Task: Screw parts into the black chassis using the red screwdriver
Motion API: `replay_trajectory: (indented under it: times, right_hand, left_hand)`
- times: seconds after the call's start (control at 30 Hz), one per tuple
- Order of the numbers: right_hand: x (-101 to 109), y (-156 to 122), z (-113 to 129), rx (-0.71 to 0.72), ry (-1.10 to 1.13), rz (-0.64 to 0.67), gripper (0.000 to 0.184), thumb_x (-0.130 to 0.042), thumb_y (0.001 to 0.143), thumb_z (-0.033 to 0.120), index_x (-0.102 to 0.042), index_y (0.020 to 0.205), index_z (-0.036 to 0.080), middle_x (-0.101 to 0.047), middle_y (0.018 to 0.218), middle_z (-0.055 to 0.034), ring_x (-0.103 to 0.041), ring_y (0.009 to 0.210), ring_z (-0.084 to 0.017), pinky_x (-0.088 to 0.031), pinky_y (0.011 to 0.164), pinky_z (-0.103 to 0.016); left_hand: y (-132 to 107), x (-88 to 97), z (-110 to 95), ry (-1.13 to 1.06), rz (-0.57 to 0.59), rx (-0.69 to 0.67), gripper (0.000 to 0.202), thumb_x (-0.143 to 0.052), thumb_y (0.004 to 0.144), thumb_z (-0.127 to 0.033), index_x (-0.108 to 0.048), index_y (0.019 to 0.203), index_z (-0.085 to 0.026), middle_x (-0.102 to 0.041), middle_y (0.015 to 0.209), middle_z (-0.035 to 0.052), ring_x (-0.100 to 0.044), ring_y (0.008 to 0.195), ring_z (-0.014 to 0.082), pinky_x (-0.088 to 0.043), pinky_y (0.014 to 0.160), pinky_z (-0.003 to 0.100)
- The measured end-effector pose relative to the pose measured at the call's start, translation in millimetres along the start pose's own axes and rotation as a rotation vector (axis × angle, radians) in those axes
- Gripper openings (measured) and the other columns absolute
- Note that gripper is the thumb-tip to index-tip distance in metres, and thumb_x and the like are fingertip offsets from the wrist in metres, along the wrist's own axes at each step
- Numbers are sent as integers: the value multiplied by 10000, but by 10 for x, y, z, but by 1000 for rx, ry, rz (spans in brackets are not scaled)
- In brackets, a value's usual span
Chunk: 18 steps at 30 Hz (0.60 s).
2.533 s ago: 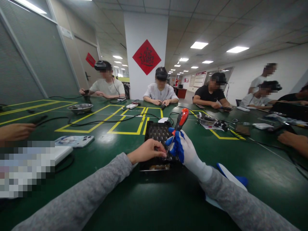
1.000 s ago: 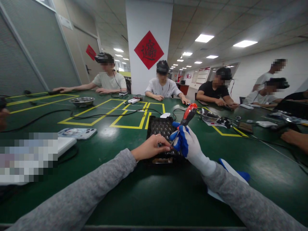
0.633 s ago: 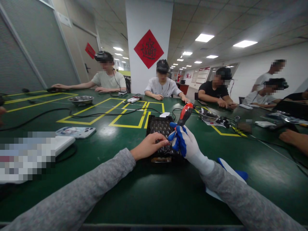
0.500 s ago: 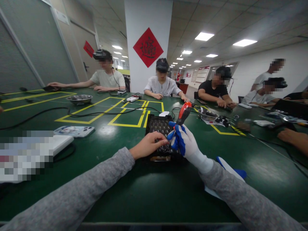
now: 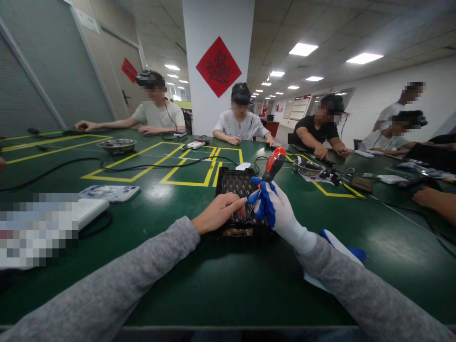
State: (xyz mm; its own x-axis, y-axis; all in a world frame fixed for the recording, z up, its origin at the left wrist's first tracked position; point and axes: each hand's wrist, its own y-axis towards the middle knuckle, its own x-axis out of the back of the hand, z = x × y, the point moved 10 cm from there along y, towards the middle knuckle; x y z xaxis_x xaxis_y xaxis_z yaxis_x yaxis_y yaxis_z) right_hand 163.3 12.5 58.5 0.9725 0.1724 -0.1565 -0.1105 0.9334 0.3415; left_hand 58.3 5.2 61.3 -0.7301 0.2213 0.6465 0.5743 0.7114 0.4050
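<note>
A black plastic case (image 5: 228, 183) lies before me, its floor filled with rows of small metallic pieces too small to name. My right hand (image 5: 280, 211), in a white glove with blue coating, is closed around a screwdriver (image 5: 275, 164). The red and black handle tilts up, and the thin shaft slants down left into the case. My bare left hand (image 5: 221, 213) rests over the case's left side, fingers bent together and thumb close to the shaft. Whatever those fingertips pinch is hidden.
A second blue-and-white glove (image 5: 344, 249) lies by my right forearm. On the left are a phone (image 5: 110, 193) and a white box (image 5: 93, 211). Metal bowls (image 5: 117, 145), a black cable (image 5: 153, 167) and yellow tape lines mark the green table (image 5: 171, 294). Several people sit around it.
My left fingers have shifted slightly, the thumb now lying straighter near the shaft. The screwdriver stays in my right hand, almost unmoved. The view has tipped slightly.
</note>
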Motion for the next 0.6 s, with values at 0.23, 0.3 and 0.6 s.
replay_trajectory:
  times: [0.23,0.3,0.6]
  right_hand:
    - [6,-3,-15,-20,13,-13,422,-492,810,484,-535,1125,207,-595,636,21,-500,435,-71,-416,407,-183]
    - [8,-5,-19,-27,17,-18,435,-498,801,493,-535,1126,206,-596,636,20,-499,433,-71,-415,406,-183]
    - [26,4,-17,-6,12,-39,464,-500,792,510,-540,1130,194,-611,647,6,-492,442,-74,-403,406,-185]
  left_hand:
    - [-4,-13,-3,-3,8,-13,593,-249,920,-427,-690,633,-153,-592,711,24,-530,724,121,-374,836,260]
    - [-6,-21,-2,6,11,-14,599,-246,921,-430,-691,632,-154,-588,713,23,-526,720,119,-373,833,261]
    - [-6,-33,-18,27,21,-20,596,-241,922,-429,-682,627,-157,-597,721,22,-530,721,121,-364,890,278]
